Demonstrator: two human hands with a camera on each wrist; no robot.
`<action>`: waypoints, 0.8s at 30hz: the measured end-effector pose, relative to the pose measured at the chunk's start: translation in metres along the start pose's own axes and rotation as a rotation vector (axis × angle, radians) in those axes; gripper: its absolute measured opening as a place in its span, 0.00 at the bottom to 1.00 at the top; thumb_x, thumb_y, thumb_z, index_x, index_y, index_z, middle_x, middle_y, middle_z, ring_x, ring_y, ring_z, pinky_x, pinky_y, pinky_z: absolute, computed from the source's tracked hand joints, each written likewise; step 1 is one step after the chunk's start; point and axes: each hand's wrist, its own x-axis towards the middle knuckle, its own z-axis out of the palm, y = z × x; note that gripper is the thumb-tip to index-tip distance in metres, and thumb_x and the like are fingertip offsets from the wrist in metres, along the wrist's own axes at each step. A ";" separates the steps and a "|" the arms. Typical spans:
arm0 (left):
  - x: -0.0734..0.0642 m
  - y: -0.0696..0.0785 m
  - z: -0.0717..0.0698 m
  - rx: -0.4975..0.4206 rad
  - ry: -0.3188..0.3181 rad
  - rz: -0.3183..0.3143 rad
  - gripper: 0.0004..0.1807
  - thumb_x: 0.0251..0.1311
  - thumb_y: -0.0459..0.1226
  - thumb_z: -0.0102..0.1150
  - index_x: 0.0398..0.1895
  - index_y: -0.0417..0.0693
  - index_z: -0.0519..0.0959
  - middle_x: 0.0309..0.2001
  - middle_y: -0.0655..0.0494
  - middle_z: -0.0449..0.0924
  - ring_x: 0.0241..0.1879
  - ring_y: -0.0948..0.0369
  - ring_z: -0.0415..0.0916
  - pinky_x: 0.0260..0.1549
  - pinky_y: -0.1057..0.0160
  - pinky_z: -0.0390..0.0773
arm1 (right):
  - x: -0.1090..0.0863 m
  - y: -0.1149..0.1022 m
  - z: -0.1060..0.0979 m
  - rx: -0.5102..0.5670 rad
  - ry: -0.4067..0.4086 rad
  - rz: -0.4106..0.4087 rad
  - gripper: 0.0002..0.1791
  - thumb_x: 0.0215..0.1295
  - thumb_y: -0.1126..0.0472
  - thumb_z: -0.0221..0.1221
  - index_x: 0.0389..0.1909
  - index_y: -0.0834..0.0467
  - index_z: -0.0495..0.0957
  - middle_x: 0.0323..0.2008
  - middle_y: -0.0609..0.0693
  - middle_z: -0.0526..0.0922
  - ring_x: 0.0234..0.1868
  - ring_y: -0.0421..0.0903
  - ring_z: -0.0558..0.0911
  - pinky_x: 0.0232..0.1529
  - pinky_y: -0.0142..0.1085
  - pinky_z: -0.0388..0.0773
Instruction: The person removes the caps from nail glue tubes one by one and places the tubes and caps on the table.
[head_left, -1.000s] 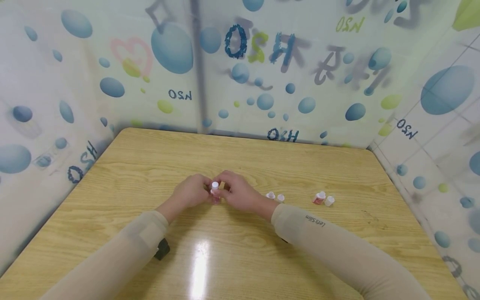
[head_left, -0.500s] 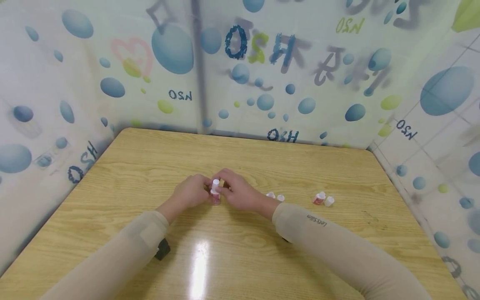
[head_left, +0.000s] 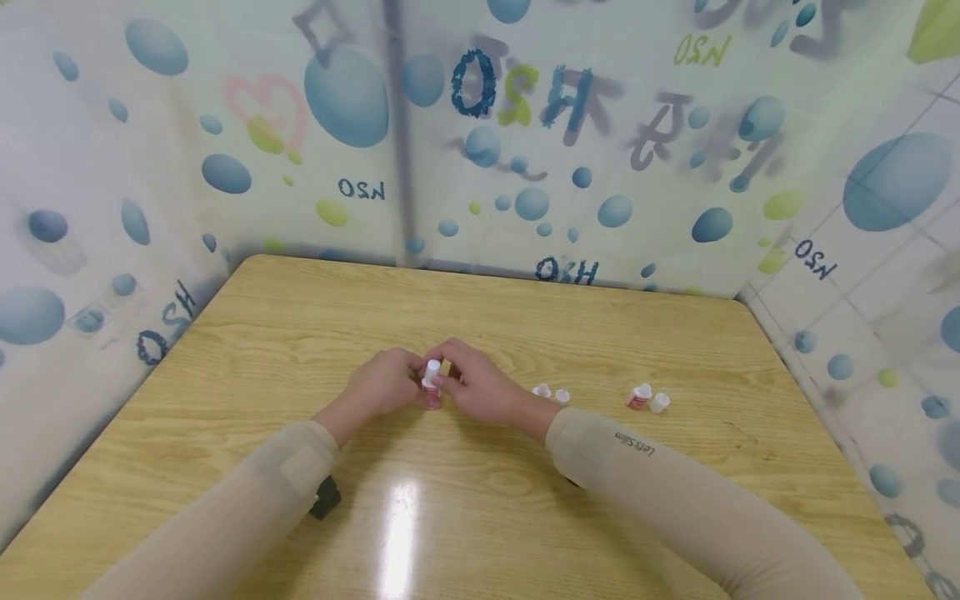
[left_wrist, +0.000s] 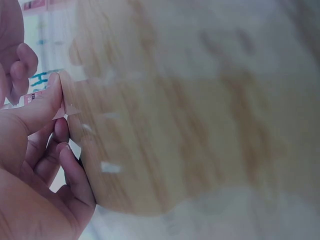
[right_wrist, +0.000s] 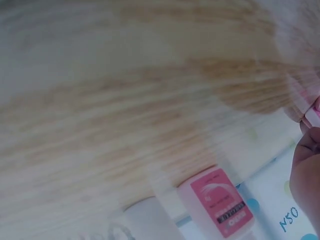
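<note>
In the head view a small bottle (head_left: 432, 398) with a pink-red label stands upright on the wooden table between both hands. My left hand (head_left: 382, 381) holds its body from the left side. From the right, the thumb and fingers of my right hand (head_left: 480, 382) pinch the tall white cap (head_left: 432, 368) above the label. Whether cap and bottle neck are joined I cannot tell. In the left wrist view, the left hand's thumb (left_wrist: 47, 102) lies against the bottle's label (left_wrist: 34, 98). The right wrist view catches just part of the right hand (right_wrist: 307, 165) at its edge.
To the right stand a red-labelled bottle (head_left: 640, 397) and a white cap (head_left: 660, 403) beside it. Another white-topped bottle (head_left: 542, 390) and cap (head_left: 562, 396) are partly hidden behind the right wrist. A dark object (head_left: 325, 498) lies by the left sleeve.
The right hand and the white cap have risen slightly since a second ago, showing more of the cap. The left hand and bottle stay in place.
</note>
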 end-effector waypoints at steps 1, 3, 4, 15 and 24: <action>0.000 0.000 0.000 0.000 0.000 0.000 0.15 0.56 0.46 0.81 0.42 0.51 0.89 0.40 0.58 0.90 0.38 0.57 0.77 0.42 0.57 0.73 | 0.000 0.000 0.000 0.000 0.000 -0.003 0.13 0.82 0.63 0.56 0.62 0.52 0.77 0.54 0.47 0.79 0.40 0.45 0.77 0.39 0.32 0.75; -0.001 0.000 0.000 0.001 0.001 0.004 0.14 0.56 0.46 0.81 0.42 0.51 0.89 0.40 0.58 0.90 0.38 0.57 0.76 0.41 0.57 0.73 | 0.000 0.001 0.001 0.001 0.000 -0.007 0.13 0.81 0.63 0.56 0.61 0.53 0.77 0.54 0.48 0.79 0.40 0.45 0.77 0.39 0.32 0.75; -0.001 0.000 0.000 0.000 0.003 0.005 0.14 0.56 0.46 0.81 0.41 0.51 0.89 0.40 0.58 0.90 0.37 0.57 0.76 0.40 0.57 0.72 | 0.000 0.001 0.001 0.002 0.000 -0.007 0.13 0.81 0.63 0.56 0.61 0.53 0.77 0.53 0.48 0.79 0.40 0.45 0.77 0.38 0.32 0.75; 0.000 -0.002 0.001 -0.001 0.001 0.007 0.12 0.55 0.45 0.81 0.39 0.53 0.89 0.39 0.59 0.90 0.37 0.57 0.76 0.39 0.58 0.72 | -0.003 0.000 -0.001 -0.002 -0.003 -0.004 0.12 0.81 0.61 0.57 0.60 0.53 0.75 0.47 0.48 0.80 0.36 0.46 0.76 0.35 0.33 0.74; 0.001 -0.001 0.001 0.002 0.002 0.002 0.15 0.55 0.47 0.82 0.42 0.52 0.89 0.41 0.59 0.90 0.40 0.56 0.77 0.44 0.55 0.73 | -0.005 -0.004 -0.005 -0.040 0.017 -0.032 0.10 0.81 0.61 0.57 0.58 0.53 0.77 0.50 0.46 0.81 0.37 0.47 0.78 0.35 0.33 0.75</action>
